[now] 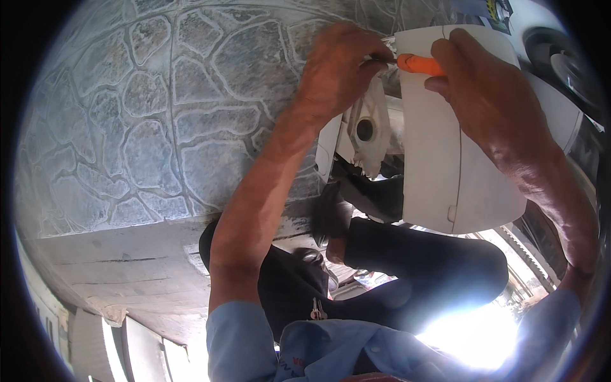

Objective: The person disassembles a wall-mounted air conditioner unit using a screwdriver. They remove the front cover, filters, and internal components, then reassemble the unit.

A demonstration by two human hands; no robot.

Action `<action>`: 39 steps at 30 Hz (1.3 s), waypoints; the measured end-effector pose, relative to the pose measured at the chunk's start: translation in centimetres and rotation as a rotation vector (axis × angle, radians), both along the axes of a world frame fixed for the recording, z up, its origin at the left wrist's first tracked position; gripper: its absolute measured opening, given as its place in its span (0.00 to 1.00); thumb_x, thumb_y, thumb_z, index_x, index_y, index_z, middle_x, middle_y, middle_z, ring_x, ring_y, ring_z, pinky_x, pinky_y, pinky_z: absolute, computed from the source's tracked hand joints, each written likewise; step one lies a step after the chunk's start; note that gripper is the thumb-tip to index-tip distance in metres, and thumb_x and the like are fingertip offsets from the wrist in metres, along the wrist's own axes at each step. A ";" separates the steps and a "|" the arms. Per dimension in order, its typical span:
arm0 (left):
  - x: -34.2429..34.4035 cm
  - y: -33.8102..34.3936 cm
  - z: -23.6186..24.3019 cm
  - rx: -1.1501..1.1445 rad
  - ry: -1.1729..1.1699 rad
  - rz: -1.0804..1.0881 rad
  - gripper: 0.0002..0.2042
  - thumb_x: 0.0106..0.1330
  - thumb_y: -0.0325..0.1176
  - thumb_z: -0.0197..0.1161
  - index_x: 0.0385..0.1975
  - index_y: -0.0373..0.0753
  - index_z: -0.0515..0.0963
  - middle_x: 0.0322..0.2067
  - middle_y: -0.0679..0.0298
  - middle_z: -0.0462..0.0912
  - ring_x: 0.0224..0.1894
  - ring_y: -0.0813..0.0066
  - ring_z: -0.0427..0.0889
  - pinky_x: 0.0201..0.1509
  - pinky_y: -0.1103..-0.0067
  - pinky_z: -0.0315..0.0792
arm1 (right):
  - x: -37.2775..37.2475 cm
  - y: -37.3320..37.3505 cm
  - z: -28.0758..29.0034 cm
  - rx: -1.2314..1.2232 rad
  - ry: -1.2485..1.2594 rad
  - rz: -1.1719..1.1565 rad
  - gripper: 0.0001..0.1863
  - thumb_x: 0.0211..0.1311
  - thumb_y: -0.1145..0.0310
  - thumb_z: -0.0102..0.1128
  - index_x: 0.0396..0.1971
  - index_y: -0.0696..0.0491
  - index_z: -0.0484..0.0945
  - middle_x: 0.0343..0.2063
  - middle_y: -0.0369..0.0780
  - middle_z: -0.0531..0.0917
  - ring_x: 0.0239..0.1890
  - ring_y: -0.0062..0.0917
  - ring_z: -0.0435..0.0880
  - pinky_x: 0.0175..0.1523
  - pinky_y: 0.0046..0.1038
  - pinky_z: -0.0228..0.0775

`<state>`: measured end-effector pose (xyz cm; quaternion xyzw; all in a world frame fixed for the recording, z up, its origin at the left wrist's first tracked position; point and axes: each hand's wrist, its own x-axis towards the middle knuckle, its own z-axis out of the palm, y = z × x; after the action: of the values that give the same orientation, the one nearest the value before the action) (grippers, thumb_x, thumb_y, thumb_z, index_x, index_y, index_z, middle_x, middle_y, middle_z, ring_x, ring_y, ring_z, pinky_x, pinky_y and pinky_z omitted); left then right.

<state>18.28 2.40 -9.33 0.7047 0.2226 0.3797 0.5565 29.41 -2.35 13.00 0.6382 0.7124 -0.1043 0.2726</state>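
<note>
My right hand (490, 89) is closed around the orange handle of a screwdriver (420, 64), held almost level with its shaft pointing left. The fingers of my left hand (337, 70) are pinched at the dark shaft near its tip; the very end is hidden by them. Just below the tool stands a white casing (429, 146), curved and smooth, with a seam down it. On its left side a translucent whitish plastic piece (374, 137) with a round dark hole shows beneath my left hand. What the tip touches cannot be made out.
Stone-patterned floor tiles (213, 127) spread to the left, ending at a plain concrete strip (114, 261). A dark round wheel-like part (566, 70) is at the upper right. My bent leg in dark trousers (420, 258) lies below the casing. Strong glare fills the lower right.
</note>
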 end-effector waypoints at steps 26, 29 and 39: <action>-3.9 -1.3 0.6 -0.529 -0.019 -0.126 0.42 0.59 0.41 0.77 0.73 0.39 0.64 0.67 0.44 0.70 0.72 0.45 0.65 0.75 0.58 0.63 | -1.2 2.0 -0.4 -0.027 -0.073 0.052 0.14 0.73 0.61 0.57 0.43 0.59 0.77 0.21 0.46 0.85 0.26 0.41 0.88 0.33 0.39 0.79; -3.8 -4.3 2.8 -0.348 0.226 -0.215 0.63 0.52 0.47 0.81 0.79 0.33 0.40 0.76 0.36 0.48 0.78 0.44 0.53 0.81 0.61 0.53 | -1.2 1.4 -0.8 0.067 0.019 0.061 0.14 0.73 0.62 0.58 0.40 0.60 0.78 0.23 0.46 0.85 0.28 0.42 0.88 0.35 0.40 0.79; -4.0 -5.6 1.8 -0.698 0.128 -0.224 0.62 0.49 0.42 0.78 0.76 0.20 0.40 0.74 0.34 0.52 0.78 0.43 0.54 0.80 0.65 0.56 | 0.7 1.2 -0.7 -0.015 -0.044 0.145 0.15 0.68 0.69 0.63 0.49 0.57 0.71 0.44 0.47 0.77 0.41 0.38 0.85 0.42 0.37 0.80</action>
<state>14.32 -3.20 -7.50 0.5148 0.2946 0.1727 0.7863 30.10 -1.13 12.27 0.5850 0.7497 -0.0756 0.3000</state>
